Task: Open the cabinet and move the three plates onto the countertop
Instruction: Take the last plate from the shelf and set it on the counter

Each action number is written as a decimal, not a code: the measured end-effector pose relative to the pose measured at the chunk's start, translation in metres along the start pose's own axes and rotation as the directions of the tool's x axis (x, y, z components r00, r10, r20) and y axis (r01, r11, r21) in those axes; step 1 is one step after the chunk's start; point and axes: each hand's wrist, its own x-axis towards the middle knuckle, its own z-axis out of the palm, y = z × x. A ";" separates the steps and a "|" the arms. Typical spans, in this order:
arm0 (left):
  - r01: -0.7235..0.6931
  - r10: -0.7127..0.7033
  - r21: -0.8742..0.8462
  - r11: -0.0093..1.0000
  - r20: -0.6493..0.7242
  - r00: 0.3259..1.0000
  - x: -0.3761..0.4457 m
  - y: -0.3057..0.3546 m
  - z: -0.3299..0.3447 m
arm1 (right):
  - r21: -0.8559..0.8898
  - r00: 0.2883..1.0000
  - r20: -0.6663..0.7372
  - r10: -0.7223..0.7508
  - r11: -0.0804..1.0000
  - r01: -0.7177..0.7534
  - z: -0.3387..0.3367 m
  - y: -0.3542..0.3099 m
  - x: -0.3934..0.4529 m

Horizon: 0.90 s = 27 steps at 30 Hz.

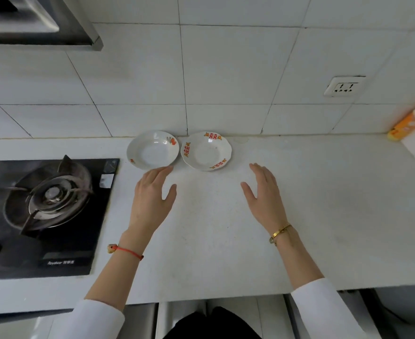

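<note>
Two white plates rest side by side on the white countertop (299, 192) near the tiled wall. The left plate (152, 150) has a round rim with small orange fruit prints. The right plate (206, 150) has a scalloped rim with red and orange prints. My left hand (152, 194) hovers open, fingers spread, its fingertips just in front of the left plate's near rim. My right hand (265, 192) is open too, empty, to the right and in front of the right plate. Only the top edge of the cabinet fronts (177, 316) shows below the counter.
A black gas hob with a burner (52, 194) lies at the left of the counter. A range hood (37, 23) hangs at the top left. A wall socket (343, 86) and an orange-yellow packet (412, 121) sit at the right.
</note>
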 end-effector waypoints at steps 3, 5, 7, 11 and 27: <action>-0.007 0.007 0.007 1.000 0.000 1.000 -0.020 0.007 -0.009 | 0.013 1.000 0.003 0.008 1.000 -0.008 -0.009 -0.003 -0.029; -0.005 0.005 0.004 1.000 -0.002 1.000 -0.034 0.011 -0.015 | 0.016 1.000 0.002 0.013 1.000 -0.013 -0.015 -0.004 -0.048; -0.014 0.014 0.003 1.000 -0.004 1.000 -0.049 0.017 -0.021 | 0.021 1.000 -0.006 0.019 1.000 -0.019 -0.022 -0.004 -0.065; -0.025 0.025 0.005 1.000 0.002 1.000 -0.079 0.031 -0.028 | 0.034 1.000 -0.004 0.025 0.999 -0.024 -0.035 0.000 -0.097; 0.055 -0.055 -0.014 0.998 -0.058 0.997 -0.265 0.144 -0.032 | 0.081 0.999 0.039 -0.017 0.997 0.014 -0.111 0.066 -0.267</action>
